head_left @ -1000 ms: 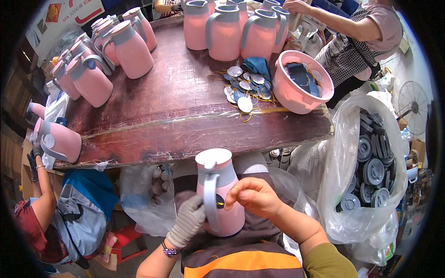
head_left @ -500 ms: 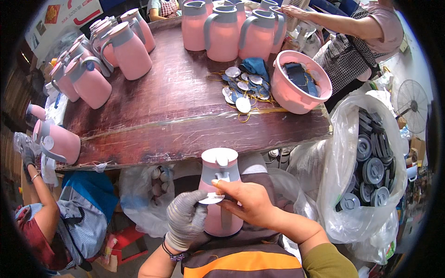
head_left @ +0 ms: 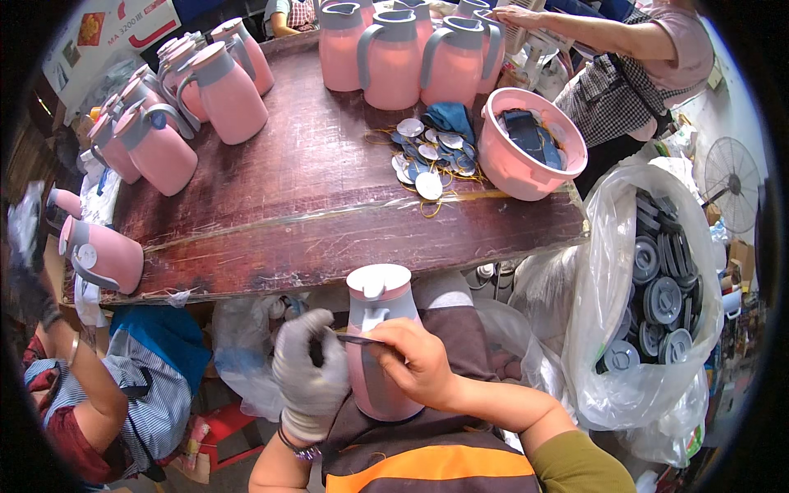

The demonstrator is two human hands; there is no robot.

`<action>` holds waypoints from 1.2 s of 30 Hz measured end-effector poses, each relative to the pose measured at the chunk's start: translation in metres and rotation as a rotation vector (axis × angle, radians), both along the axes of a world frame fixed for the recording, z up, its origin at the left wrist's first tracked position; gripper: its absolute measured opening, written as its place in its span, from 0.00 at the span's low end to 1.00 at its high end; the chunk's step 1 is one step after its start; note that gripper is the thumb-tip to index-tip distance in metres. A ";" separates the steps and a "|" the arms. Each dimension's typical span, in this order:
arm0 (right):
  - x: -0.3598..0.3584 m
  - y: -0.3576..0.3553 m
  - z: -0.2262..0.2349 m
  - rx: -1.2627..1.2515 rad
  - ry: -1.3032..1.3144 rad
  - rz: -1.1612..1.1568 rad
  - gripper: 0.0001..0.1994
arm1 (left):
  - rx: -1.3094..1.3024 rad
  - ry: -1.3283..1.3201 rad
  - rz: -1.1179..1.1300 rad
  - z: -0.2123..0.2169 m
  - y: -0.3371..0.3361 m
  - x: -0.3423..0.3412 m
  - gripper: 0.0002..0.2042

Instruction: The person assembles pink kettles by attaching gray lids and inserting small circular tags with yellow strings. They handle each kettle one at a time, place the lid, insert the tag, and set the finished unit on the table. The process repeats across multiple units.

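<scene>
A pink thermos jug (head_left: pixel 379 386) with a white lid and grey collar stands upright against my lap, its handle toward me. In front of its handle, my right hand (head_left: pixel 415 357) pinches a thin dark tag (head_left: pixel 355 338), seen almost edge-on. My left hand (head_left: pixel 311 378), in a grey knit glove, is just left of the jug. Its thumb and forefinger curve apart around a gap at the tag's left end; whether they touch it is hard to see. On the table, a heap of round white and blue tags (head_left: pixel 429 186) with yellow strings lies near a pink tub (head_left: pixel 526 177).
Ahead is a dark wooden table (head_left: pixel 304 172) with several pink jugs (head_left: pixel 234 107) on its left and more at the back. One jug (head_left: pixel 111 256) stands at the left corner. Right, a plastic bag (head_left: pixel 592 361) holds grey lids (head_left: pixel 662 301). Co-workers are left and back right.
The tag has turned from showing its white face to nearly edge-on. My left hand has shifted left and its fingers have spread. The jug has moved slightly left. The left co-worker's hand has risen.
</scene>
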State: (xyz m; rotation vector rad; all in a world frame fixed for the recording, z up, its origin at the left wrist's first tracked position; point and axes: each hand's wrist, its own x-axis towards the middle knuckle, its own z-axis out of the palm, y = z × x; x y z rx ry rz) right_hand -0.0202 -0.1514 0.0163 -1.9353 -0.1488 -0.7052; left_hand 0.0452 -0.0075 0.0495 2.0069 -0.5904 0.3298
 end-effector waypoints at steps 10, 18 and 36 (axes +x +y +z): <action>-0.011 0.010 -0.023 0.163 -0.078 -0.058 0.05 | -0.379 0.895 -0.297 -0.030 0.003 -0.013 0.08; 0.002 -0.031 -0.020 0.721 0.287 -0.131 0.07 | -0.638 1.493 -0.467 -0.021 0.018 -0.033 0.12; -0.025 -0.067 -0.012 0.708 0.386 0.144 0.05 | -0.568 0.858 -0.153 0.027 0.020 -0.013 0.13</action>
